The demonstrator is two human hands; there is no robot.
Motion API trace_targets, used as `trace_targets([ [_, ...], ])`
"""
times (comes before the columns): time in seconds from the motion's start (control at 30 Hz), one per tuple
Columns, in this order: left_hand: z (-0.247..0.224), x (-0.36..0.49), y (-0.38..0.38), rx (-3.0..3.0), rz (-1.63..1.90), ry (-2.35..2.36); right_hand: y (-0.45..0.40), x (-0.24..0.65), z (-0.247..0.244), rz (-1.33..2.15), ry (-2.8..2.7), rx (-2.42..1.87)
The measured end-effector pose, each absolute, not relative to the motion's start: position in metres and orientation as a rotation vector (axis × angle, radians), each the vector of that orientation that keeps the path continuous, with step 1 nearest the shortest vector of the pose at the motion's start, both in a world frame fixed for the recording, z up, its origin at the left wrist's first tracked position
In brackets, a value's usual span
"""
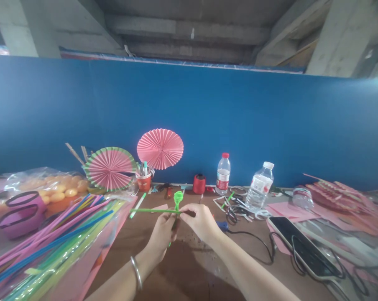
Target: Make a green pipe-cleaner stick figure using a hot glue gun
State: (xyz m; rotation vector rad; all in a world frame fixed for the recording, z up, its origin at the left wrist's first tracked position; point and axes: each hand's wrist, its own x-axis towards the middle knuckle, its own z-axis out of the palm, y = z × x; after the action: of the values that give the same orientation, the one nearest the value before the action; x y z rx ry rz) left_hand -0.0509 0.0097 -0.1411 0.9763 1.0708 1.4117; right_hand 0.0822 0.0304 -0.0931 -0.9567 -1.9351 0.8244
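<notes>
A bright green fuzzy flower-like shape (178,198) stands upright above my left hand (163,232), whose fingers are closed round its stem. A bit of green pokes out below that hand. Crossing the stem, a straight green pipe cleaner (154,210) stretches level out to the left. Its right end is pinched between the fingertips of my right hand (200,219), which almost meets the left one. The exact crossing point is partly hidden by my fingers.
Bundled pipe cleaners (63,238) lie left, near a bag of orange balls (59,188). Folded paper fans (160,148), a pen cup (144,181), a red container (199,184) and water bottles (223,175) line the back. A phone (305,246) and cables lie right.
</notes>
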Motion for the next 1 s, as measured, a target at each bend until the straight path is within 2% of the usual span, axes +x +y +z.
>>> trace_targets([
  [0.57,-0.137,-0.049,0.007,1.039,1.417,1.044,0.034,0.081,-0.1,0.716,-1.89,-1.182],
  [1.0,-0.133,-0.05,0.007,0.992,1.322,1.096,0.036,0.081,-0.103,0.748,-1.936,-1.146],
])
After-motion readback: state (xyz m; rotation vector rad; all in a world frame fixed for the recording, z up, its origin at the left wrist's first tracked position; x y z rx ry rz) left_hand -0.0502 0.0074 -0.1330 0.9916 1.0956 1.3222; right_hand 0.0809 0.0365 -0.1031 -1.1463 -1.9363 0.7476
